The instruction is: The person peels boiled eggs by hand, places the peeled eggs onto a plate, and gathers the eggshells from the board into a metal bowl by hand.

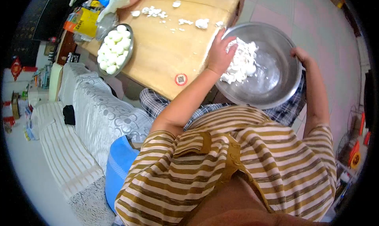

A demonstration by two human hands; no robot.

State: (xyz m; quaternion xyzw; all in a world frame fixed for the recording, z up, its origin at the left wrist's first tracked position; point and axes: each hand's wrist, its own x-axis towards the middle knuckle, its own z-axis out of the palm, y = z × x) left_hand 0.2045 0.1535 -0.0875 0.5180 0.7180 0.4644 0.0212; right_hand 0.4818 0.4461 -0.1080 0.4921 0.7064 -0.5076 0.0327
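A wide metal basin (278,68) rests over my lap, against the table's edge. White eggshell pieces (241,64) are heaped along its left side. My right hand (302,56) grips the basin's right rim. At the left rim, beside the table edge, is my left hand (222,54), its fingers apart and nothing seen in them; the fingertips reach over the shells. More eggshell bits (201,24) lie scattered across the wooden table (158,48). A bowl (129,54) piled with peeled eggs (114,48) stands at the table's left edge.
Plastic bags and packets (87,22) crowd the table's far left corner. A round red-rimmed sticker (181,79) marks the near tabletop. To the left is a sofa with a patterned cover (98,103), and a blue chair back (120,155) is beside me. Tiled floor (319,24) lies to the right.
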